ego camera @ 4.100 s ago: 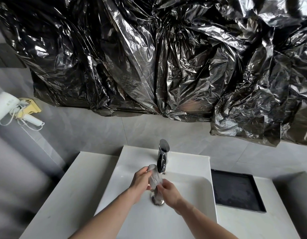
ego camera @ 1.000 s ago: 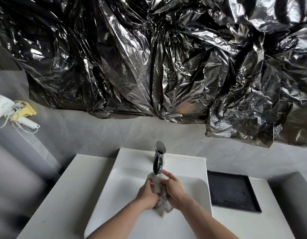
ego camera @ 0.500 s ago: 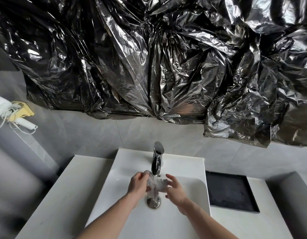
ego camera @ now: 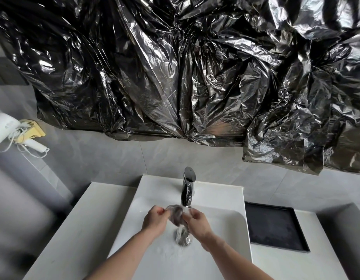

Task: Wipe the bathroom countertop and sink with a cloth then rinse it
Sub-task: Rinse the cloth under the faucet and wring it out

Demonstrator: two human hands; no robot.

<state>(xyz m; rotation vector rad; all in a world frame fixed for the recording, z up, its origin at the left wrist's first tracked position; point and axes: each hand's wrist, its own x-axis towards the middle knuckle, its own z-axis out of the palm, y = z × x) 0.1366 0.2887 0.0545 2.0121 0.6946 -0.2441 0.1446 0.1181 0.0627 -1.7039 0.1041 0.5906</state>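
Over the white sink [ego camera: 225, 199], under the tap [ego camera: 187, 188], the wet cloth [ego camera: 176, 216] hangs bunched between the left hand [ego camera: 155, 219] and right hand [ego camera: 196, 221], both pinching it, equally near.

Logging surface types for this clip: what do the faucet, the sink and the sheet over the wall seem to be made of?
Faucet: polished chrome-look metal, with mirror-like reflections. Sink: glossy white, probably ceramic or a solid-surface resin; smooth with soft highlights. Black sheet: thin shiny plastic film, judging by its sharp crinkles and glare.
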